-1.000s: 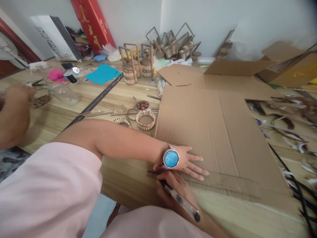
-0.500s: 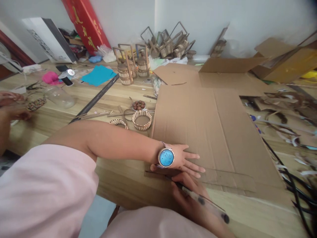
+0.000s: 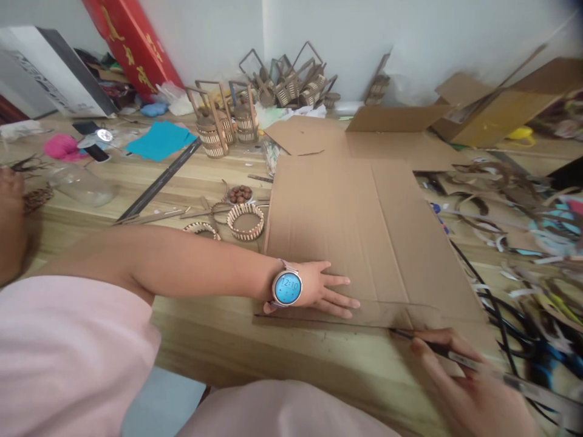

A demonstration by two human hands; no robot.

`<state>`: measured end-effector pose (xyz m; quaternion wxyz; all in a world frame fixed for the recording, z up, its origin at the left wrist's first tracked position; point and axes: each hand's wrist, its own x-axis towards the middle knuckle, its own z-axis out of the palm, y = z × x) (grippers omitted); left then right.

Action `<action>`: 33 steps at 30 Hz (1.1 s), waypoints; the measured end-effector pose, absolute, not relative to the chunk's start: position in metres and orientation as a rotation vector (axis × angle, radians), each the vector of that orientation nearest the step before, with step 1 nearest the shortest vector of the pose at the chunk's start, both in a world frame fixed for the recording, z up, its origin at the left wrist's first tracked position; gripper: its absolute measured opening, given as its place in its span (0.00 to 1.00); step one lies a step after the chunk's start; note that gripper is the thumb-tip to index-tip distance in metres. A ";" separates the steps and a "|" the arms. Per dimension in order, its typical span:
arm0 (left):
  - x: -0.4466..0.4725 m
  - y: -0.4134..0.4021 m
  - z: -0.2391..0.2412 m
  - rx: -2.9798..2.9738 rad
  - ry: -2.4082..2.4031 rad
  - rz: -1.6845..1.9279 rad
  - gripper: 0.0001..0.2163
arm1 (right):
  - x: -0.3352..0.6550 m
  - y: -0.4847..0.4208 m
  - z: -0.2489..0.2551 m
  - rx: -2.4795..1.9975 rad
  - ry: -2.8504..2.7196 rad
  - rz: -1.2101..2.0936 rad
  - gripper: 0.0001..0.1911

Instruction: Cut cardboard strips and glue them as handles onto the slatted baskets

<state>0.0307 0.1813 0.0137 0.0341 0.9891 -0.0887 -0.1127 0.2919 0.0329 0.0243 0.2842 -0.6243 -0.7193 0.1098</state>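
Note:
A large sheet of brown cardboard lies on the wooden table in front of me. My left hand, a watch on its wrist, presses flat on the sheet near its closest edge, fingers spread. In my right hand is a slim pen, pinched between thumb and fingers. The pen's dark tip touches or nearly touches the cardboard's near edge, right of my left hand. Around there a narrow cardboard strip shows, partly under my left fingers.
Slatted rings and a dish of brown beads lie left of the sheet. Small lidded baskets stand behind. Strips and scraps clutter the right side, near a cardboard box. Another person's hand is at far left.
My right hand has slid right with the pen along the cardboard's near edge, away from my left hand. My left hand stays flat on the sheet. The view has shifted right.

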 end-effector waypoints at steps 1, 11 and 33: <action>0.031 0.181 0.013 3.045 -0.258 -0.389 0.57 | 0.298 0.032 0.027 -1.685 -1.906 0.260 0.14; 0.030 0.178 0.023 2.938 -0.169 -0.369 0.54 | 0.322 0.058 0.006 -1.391 -2.250 0.090 0.15; 0.103 0.182 0.051 2.928 -0.209 -0.530 0.53 | 0.348 0.069 -0.021 -1.249 -2.250 0.139 0.09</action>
